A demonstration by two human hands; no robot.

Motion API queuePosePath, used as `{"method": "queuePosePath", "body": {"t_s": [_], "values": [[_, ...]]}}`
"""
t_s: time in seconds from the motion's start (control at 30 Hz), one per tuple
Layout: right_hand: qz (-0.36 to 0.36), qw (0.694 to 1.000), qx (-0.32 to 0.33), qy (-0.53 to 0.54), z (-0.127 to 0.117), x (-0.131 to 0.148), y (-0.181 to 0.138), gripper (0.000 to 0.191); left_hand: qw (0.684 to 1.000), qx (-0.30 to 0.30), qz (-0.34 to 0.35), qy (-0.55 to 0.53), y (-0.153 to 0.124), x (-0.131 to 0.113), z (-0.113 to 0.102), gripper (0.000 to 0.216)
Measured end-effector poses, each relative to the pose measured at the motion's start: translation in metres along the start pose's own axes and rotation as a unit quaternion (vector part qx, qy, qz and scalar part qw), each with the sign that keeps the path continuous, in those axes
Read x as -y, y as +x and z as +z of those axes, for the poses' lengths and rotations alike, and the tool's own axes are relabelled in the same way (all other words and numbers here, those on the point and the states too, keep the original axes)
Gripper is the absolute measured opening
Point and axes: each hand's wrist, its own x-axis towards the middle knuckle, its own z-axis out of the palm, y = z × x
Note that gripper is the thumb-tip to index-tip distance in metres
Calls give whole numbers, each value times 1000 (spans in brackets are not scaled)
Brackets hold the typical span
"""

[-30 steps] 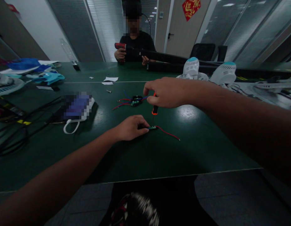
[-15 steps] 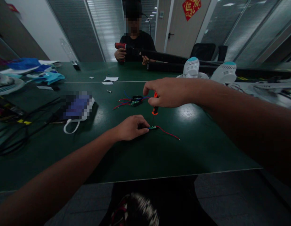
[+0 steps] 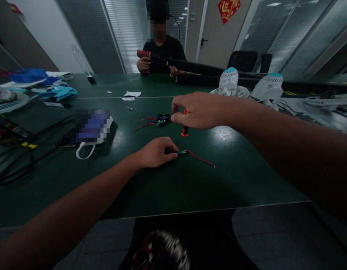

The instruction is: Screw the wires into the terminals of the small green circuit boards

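Note:
A small green circuit board (image 3: 183, 152) lies on the dark green table, and a red wire (image 3: 201, 159) runs from it to the right. My left hand (image 3: 160, 152) pinches the board's left end between thumb and fingers, hiding that end. Above the board, my right hand (image 3: 197, 110) is closed around the orange and black handle of a screwdriver (image 3: 185, 131). The screwdriver stands upright, its thin shaft reaching down to the board; whether the tip sits in a screw is too small to tell.
Behind my hands lie more circuit boards (image 3: 162, 120) with red and blue wires. A power bank with a white cable (image 3: 86, 152) and black cables lie left. White and teal devices (image 3: 267, 87) stand at the back right. Opposite, a person (image 3: 162, 50) holds a red power tool and a long black bar.
The fingers of my right hand have shifted slightly around the screwdriver, the thumb now reaching further left. My left hand and the board have stayed in place.

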Motion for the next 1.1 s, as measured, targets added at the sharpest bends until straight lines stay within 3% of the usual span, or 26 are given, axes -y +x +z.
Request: {"method": "queuePosePath", "body": {"t_s": [0.27, 0.97, 1.1], "values": [[-15, 1000, -5, -12, 1, 1, -1, 32, 1000, 6, 4, -6, 0, 1, 0, 26], [-1, 1000, -19, -9, 4, 0, 3, 43, 1000, -4, -1, -5, 0, 1, 2, 23], [12, 1000, -6, -17, 3, 0, 3, 37, 1000, -3, 2, -4, 1, 1, 1, 23]]}}
